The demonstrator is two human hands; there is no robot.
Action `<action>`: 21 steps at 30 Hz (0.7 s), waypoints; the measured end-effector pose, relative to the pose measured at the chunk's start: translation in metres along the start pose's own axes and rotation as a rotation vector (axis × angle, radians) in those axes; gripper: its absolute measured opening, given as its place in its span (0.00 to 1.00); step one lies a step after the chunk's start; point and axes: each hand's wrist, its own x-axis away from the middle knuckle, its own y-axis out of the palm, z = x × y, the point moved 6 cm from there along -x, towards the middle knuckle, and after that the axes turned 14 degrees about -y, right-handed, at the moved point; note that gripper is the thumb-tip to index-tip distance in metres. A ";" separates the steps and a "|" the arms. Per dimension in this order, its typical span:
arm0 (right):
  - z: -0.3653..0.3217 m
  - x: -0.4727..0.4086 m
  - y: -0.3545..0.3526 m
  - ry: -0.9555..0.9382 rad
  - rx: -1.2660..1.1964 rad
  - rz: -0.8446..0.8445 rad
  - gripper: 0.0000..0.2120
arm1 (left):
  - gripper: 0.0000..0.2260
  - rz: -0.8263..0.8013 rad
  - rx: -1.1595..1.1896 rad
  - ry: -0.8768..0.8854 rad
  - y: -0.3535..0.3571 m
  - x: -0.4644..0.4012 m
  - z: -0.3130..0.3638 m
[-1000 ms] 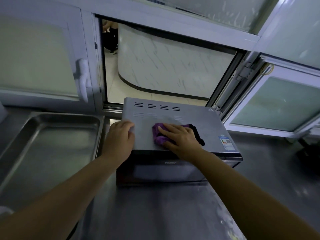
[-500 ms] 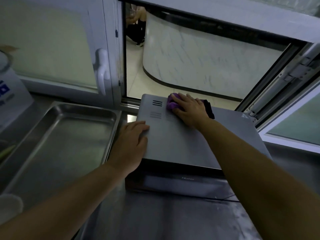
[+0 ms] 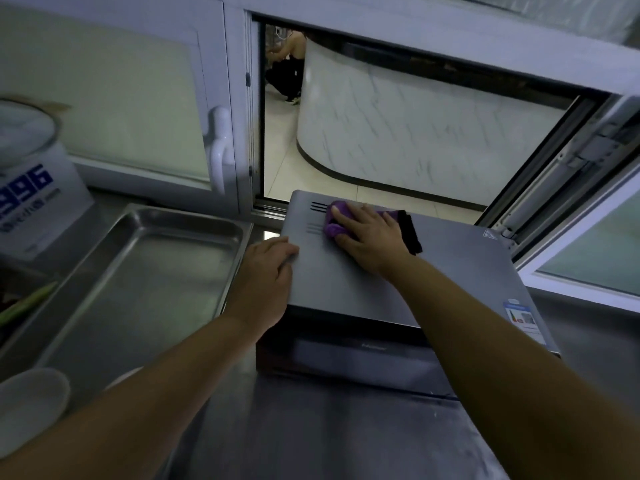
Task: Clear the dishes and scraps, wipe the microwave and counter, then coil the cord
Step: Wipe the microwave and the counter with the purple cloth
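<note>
1. The microwave sits on the steel desk, its back toward an open window, its dark door facing the person.
2. A purple cloth with a black edge lies on the microwave's grey top, near the back left corner, over the vent slots.
3. The right hand lies flat on the cloth, fingers straight and slightly spread, pressing it down onto the top.
4. The left hand rests on the left edge of the microwave top, fingers relaxed and together, nothing in it.
5. A sticker sits at the front right corner of the top.
6. Just left of the microwave lies a shallow steel tray on the desk.
7. A white bowl shows at the lower left, near the tray's front corner.
8. A white bucket with blue print stands behind the tray at far left.
9. Green stalks lie at the left edge; what holds them cannot be told.
</note>
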 end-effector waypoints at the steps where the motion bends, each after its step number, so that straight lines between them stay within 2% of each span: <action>1: -0.007 0.007 0.001 -0.009 -0.001 -0.006 0.26 | 0.13 0.015 0.002 -0.029 -0.002 0.002 -0.001; 6: -0.044 0.042 0.006 -0.031 -0.012 -0.016 0.26 | 0.12 0.081 -0.025 -0.127 -0.009 0.009 -0.004; 15: -0.105 0.095 0.009 -0.054 -0.042 -0.014 0.26 | 0.10 0.026 0.015 -0.180 -0.034 0.009 -0.023; 21: -0.120 0.104 0.003 -0.124 0.081 -0.079 0.27 | 0.09 -0.051 0.061 -0.175 -0.050 0.000 -0.033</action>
